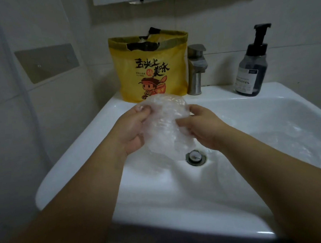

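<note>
1. your bare forearms come in from the bottom edge and meet above the white ceramic sink (74,159); neither one rests on it.
2. your left hand (135,126) has its fingers curled round the left edge of the crumpled clear plastic wrap (165,124), with the thumb and fingertips pinching it near the top.
3. your right hand (202,126) grips the right edge the same way, fingers curled into the film.
4. the wrap hangs between your two hands over the basin, its lower edge drooping toward the round metal drain plug (196,157); you cannot tell whether it touches the plug.
5. judging by the grip, you are spreading or kneading the wrap over the sink, perhaps to rinse it. no stream shows under the brushed steel tap (196,69).
6. the next move likely needs a free hand for the tap. gather the wrap into one fist first, as thin film slips easily.
7. reach with care: the yellow printed plastic bag (149,70) stands just left of the tap, and the dark pump soap bottle (251,68) stands to its right.
</note>
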Tool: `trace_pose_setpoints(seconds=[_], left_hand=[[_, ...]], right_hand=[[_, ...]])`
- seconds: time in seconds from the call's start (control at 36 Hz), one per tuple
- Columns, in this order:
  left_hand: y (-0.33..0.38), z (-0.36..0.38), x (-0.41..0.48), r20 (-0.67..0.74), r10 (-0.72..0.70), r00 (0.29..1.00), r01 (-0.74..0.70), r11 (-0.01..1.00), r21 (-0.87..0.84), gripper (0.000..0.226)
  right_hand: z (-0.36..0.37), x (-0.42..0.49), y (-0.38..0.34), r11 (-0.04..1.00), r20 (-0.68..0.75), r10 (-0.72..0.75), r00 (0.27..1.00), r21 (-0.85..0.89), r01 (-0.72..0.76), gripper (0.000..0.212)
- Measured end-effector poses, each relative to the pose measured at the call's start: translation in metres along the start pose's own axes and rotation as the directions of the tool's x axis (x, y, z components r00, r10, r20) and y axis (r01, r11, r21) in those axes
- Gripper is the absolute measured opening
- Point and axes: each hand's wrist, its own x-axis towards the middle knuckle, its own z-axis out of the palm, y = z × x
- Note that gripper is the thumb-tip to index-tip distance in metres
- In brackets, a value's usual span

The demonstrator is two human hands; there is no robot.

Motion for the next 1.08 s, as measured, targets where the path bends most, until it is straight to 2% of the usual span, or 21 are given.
trace_pose_setpoints(seconds=[0.03,0.08,0.11,0.14,0.19,0.31,0.33,0.42,0.44,0.5,0.56,0.64,0.69,0.75,0.81,0.83,0.86,0.92,1.0,1.03,1.08], left_hand=[[0.001,0.001,-0.001,-0.001,0.007,1.0,-0.007,0.999,-0.033,0.027],[0.003,0.002,-0.002,0.033,0.023,0.999,-0.021,0.998,-0.065,0.025],[0.003,0.002,-0.002,0.055,0.031,0.998,-0.027,0.997,-0.074,0.025],[0.004,0.003,-0.004,0.076,0.038,0.996,-0.032,0.997,-0.075,0.026],[0.006,0.004,-0.006,0.119,0.047,0.992,-0.041,0.998,-0.056,0.026],[0.007,0.006,-0.011,0.169,0.087,0.982,-0.087,0.996,-0.011,0.021],[0.008,0.007,-0.012,0.185,0.085,0.979,-0.089,0.996,0.012,0.025],[0.004,0.007,-0.013,0.225,0.039,0.974,-0.062,0.993,0.097,0.038],[0.001,0.006,-0.012,0.231,0.003,0.973,-0.033,0.992,0.122,0.047],[-0.003,0.004,-0.01,0.248,-0.058,0.967,0.01,0.982,0.191,0.058],[-0.006,0.003,-0.01,0.236,-0.094,0.967,0.033,0.967,0.251,0.058],[-0.008,0.005,-0.01,0.098,-0.084,0.992,0.048,0.942,0.332,0.044],[-0.011,0.004,-0.01,-0.058,-0.012,0.998,0.041,0.859,0.511,0.024],[-0.016,-0.003,-0.007,-0.144,0.134,0.981,0.035,0.603,0.797,0.014],[-0.018,-0.011,-0.006,-0.153,0.182,0.971,0.082,0.346,0.935,0.026],[-0.02,-0.013,-0.005,-0.165,0.164,0.972,0.112,0.294,0.949,0.042],[-0.02,-0.014,-0.005,-0.174,0.135,0.975,0.127,0.297,0.946,0.06],[-0.017,-0.008,-0.007,-0.136,0.155,0.979,0.062,0.41,0.91,0.08],[-0.01,0.012,-0.013,-0.037,0.272,0.962,-0.17,0.698,0.696,0.07],[-0.008,0.018,-0.016,-0.027,0.277,0.961,-0.201,0.759,0.619,0.064],[-0.009,0.023,-0.018,0.008,0.279,0.96,-0.222,0.747,0.627,0.052]], right_hand=[[-0.002,-0.001,0.001,0.993,-0.011,-0.011,1.0,-0.121,0.009,0.027],[-0.003,-0.005,0.003,0.896,0.03,-0.024,0.999,-0.443,0.035,0.012],[-0.003,-0.007,0.005,0.831,0.064,-0.006,0.998,-0.554,0.04,0.014],[-0.002,-0.008,0.007,0.802,0.093,0.029,0.995,-0.597,0.032,0.026],[0.001,-0.009,0.009,0.84,0.113,0.062,0.992,-0.542,0.009,0.039],[0.007,-0.011,-0.001,0.973,0.156,0.016,0.988,-0.231,0.021,0.014],[0.008,-0.012,-0.004,0.992,0.181,0.023,0.983,-0.124,0.0,0.015],[0.009,-0.014,-0.013,0.99,0.253,0.032,0.967,0.126,-0.066,0.037],[0.009,-0.015,-0.015,0.98,0.253,0.013,0.967,0.19,-0.063,0.036],[0.008,-0.015,-0.018,0.963,0.196,-0.031,0.98,0.27,-0.024,0.03],[0.005,-0.015,-0.02,0.959,0.094,-0.079,0.992,0.281,0.049,0.027],[0.001,-0.013,-0.02,0.953,-0.006,-0.145,0.989,0.268,0.142,0.032],[-0.001,-0.012,-0.019,0.955,-0.036,-0.17,0.985,0.241,0.174,0.039],[-0.003,-0.011,-0.019,0.968,-0.059,-0.185,0.981,0.159,0.192,0.045],[-0.004,-0.012,-0.017,0.98,-0.075,-0.198,0.977,0.016,0.2,0.05],[-0.004,-0.012,-0.016,0.973,-0.076,-0.216,0.974,-0.097,0.208,0.052],[-0.004,-0.013,-0.016,0.952,-0.071,-0.236,0.969,-0.219,0.216,0.054],[-0.004,-0.013,-0.013,0.897,-0.028,-0.242,0.97,-0.387,0.213,0.058],[0.0,-0.015,-0.009,0.852,0.106,-0.149,0.983,-0.49,0.182,0.065],[0.003,-0.017,-0.008,0.839,0.147,-0.118,0.982,-0.514,0.178,0.067],[0.006,-0.018,-0.006,0.832,0.188,-0.083,0.979,-0.528,0.171,0.07]])
